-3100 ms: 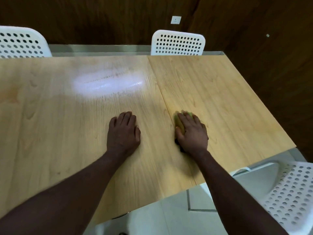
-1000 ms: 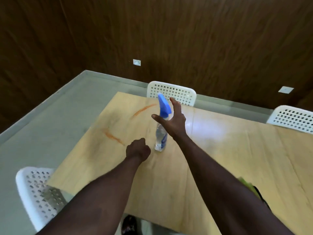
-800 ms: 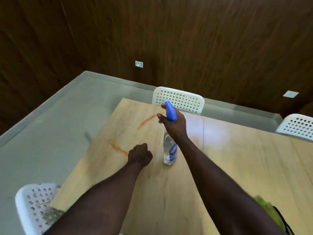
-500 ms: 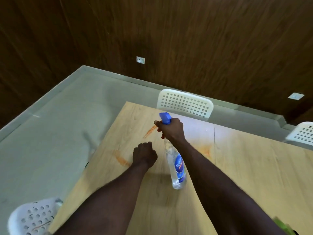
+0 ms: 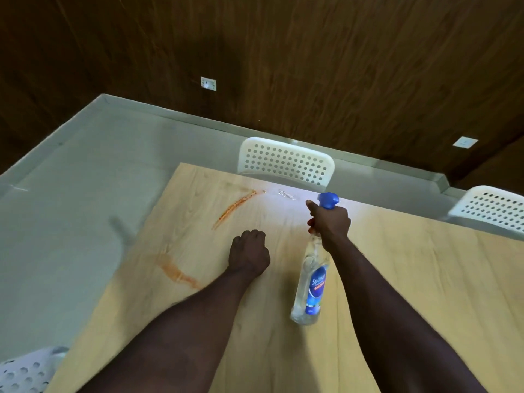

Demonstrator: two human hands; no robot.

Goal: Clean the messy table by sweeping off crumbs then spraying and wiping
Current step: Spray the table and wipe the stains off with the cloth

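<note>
My right hand (image 5: 330, 222) grips the neck of a clear spray bottle (image 5: 310, 290) with a blue trigger head (image 5: 328, 200) and holds it tilted above the light wooden table (image 5: 411, 279), nozzle toward the far left. My left hand (image 5: 249, 254) rests on the table as a fist and holds nothing. Two orange-red smears mark the wood: one long streak (image 5: 234, 208) near the far edge and one (image 5: 178, 273) near the left edge. A small wet patch (image 5: 286, 194) glistens beyond the nozzle. The cloth is out of view.
White perforated chairs stand at the far side (image 5: 286, 161), far right (image 5: 493, 208) and near left corner (image 5: 25, 373). Grey floor (image 5: 71, 208) lies left of the table's edge. A dark wood-panelled wall (image 5: 283, 66) rises behind.
My right hand left the cloth, closed round the spray bottle and lifted it off the table, tilting it. My left hand curled into a fist. The view swung left to the stained end.
</note>
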